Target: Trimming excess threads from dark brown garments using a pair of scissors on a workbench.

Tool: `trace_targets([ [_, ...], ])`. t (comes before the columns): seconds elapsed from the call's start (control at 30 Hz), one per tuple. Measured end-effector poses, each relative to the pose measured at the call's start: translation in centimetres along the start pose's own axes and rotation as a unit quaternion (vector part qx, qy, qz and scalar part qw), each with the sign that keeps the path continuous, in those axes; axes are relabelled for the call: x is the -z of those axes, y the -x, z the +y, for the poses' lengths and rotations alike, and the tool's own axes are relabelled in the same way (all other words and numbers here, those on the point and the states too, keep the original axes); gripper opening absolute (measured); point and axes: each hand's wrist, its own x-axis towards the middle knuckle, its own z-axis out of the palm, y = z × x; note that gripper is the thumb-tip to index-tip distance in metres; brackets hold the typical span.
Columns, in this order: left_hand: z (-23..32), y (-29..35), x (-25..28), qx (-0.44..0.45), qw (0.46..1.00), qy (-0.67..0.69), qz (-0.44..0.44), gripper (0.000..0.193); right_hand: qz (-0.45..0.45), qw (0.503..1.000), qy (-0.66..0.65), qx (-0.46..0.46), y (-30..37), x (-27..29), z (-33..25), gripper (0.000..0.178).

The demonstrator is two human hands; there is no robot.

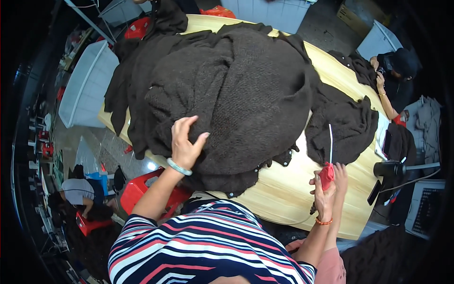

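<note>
My left hand [186,144], with a pale bangle at the wrist, is over the near left side of a large heap of dark brown knitted garments [265,94]. Its thumb and fingers are spread, and nothing is between them. Wrapped round the red handle of an air blow gun [327,176] is my right hand [325,196], a beaded bracelet on its wrist. The gun's long thin pale nozzle points away from me, toward a smaller pile of dark knitwear [340,120]. Just right of my hand is another person's hand [340,177], coming from a pink sleeve.
The heap covers much of a light wooden table [283,199]. A thin hose [283,222] runs along its near edge. A black cup [388,169] and a phone [374,192] are at the right. Another person [397,71] handles dark fabric there. Red stools [137,189] and pale bins [87,85] stand left.
</note>
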Motion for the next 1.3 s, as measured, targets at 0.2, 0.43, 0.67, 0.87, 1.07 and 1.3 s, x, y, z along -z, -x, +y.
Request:
trace_targets([
  [0.2,-2.4,0.7,0.0,-0.008,0.986,-0.137,0.098,0.074,-0.110,0.987,0.112,0.044,-1.2,-3.2,-5.8,0.021],
  [0.43,-8.0,-5.8,5.2,0.111,0.984,0.063,0.124,0.027,-0.135,0.977,0.073,0.149,-1.7,-7.4,-5.4,0.020],
  [0.67,-6.0,-8.6,9.7,-0.087,0.948,-0.220,0.214,0.050,-0.100,0.959,0.119,0.236,-3.1,-9.1,-5.6,0.016],
  [0.87,0.6,6.9,0.0,-0.142,0.974,-0.025,-0.173,0.060,-0.108,0.921,0.138,0.349,-6.5,-12.4,-5.8,0.033],
  [1.07,1.0,10.9,-1.4,-0.157,0.974,0.060,-0.151,0.029,-0.155,0.950,0.193,0.191,-6.5,-9.4,-2.5,0.026],
  [1.3,2.8,4.8,1.3,-0.189,0.978,0.075,-0.048,0.045,-0.096,0.985,0.097,0.108,-2.2,-4.0,-1.0,0.024],
])
